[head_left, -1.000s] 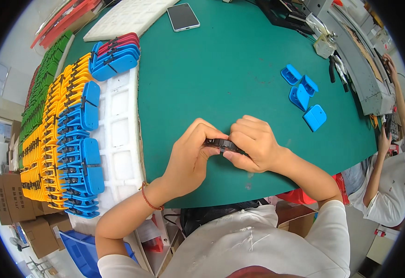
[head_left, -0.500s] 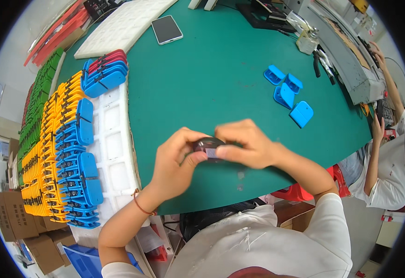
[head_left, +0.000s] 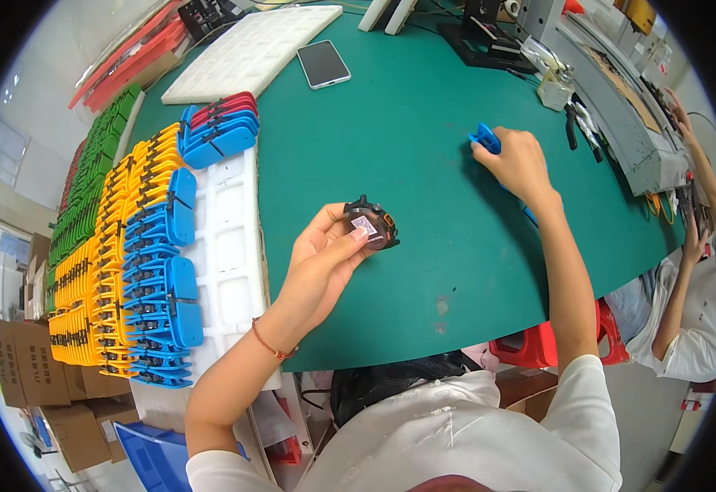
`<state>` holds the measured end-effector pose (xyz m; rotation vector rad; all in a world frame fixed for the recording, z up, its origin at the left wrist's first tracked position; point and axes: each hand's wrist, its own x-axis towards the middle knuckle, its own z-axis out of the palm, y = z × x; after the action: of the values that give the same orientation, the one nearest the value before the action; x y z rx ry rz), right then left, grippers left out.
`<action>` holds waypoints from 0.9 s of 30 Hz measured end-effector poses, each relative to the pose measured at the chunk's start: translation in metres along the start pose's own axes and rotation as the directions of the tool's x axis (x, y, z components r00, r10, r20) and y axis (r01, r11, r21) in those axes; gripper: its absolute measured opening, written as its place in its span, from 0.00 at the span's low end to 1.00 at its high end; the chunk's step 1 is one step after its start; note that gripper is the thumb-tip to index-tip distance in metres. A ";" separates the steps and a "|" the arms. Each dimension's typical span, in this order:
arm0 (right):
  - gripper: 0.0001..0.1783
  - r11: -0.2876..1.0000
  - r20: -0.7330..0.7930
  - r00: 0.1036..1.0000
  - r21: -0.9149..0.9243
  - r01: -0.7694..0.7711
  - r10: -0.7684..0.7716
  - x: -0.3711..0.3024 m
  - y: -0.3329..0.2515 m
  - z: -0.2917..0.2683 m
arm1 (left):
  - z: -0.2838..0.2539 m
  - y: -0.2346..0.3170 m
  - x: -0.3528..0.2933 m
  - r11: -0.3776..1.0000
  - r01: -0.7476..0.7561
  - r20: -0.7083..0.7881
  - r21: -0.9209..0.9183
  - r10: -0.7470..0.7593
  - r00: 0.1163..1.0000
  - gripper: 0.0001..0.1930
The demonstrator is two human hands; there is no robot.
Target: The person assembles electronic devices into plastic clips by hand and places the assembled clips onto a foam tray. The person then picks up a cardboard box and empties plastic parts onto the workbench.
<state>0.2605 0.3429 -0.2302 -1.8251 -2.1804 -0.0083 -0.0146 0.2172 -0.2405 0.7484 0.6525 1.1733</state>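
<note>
Above the near part of the green table, my left hand (head_left: pixel 317 266) is closed on a small round black device (head_left: pixel 370 225). The device has a square-patterned white label, short lugs on its rim and an orange detail on one side. My thumb presses on its labelled face. Farther right, my right hand (head_left: pixel 520 164) pinches a blue plastic clip-shaped piece (head_left: pixel 484 139) between thumb and fingers. Other blue pieces (head_left: pixel 530 216) lie under this hand and wrist, mostly hidden.
Rows of blue, yellow and green clip-shaped pieces (head_left: pixel 186 299) with black parts stand on a white foam tray (head_left: pixel 231 238) at left. A phone (head_left: pixel 323 64) and another foam tray (head_left: pixel 251 49) lie farther back. Pliers (head_left: pixel 571 127), a glass bottle (head_left: pixel 555 88) and a co-worker (head_left: pixel 681 312) are at right.
My right hand has left the black device and reached far right to a blue piece. My left hand keeps the device, now with its label showing. The whole view has shifted slightly.
</note>
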 end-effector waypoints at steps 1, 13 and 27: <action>0.19 0.995 -0.009 1.000 0.098 -0.016 0.017 -0.004 -0.011 -0.005 | 0.000 0.001 -0.001 1.000 -0.004 0.000 0.002 0.004 1.000 0.11; 0.12 0.346 -0.561 0.726 0.641 0.685 -0.397 -0.044 -0.073 -0.001 | 0.003 0.001 -0.003 0.995 0.017 -0.045 0.094 -0.013 0.999 0.12; 0.24 0.301 -0.648 0.288 0.094 0.949 -0.705 -0.056 -0.079 0.000 | -0.008 -0.006 0.002 0.827 -0.462 0.244 0.320 0.400 0.884 0.09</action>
<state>0.1926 0.2738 -0.2286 -0.0980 -2.1847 -0.1502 -0.0170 0.2195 -0.2508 1.3592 0.5835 1.3973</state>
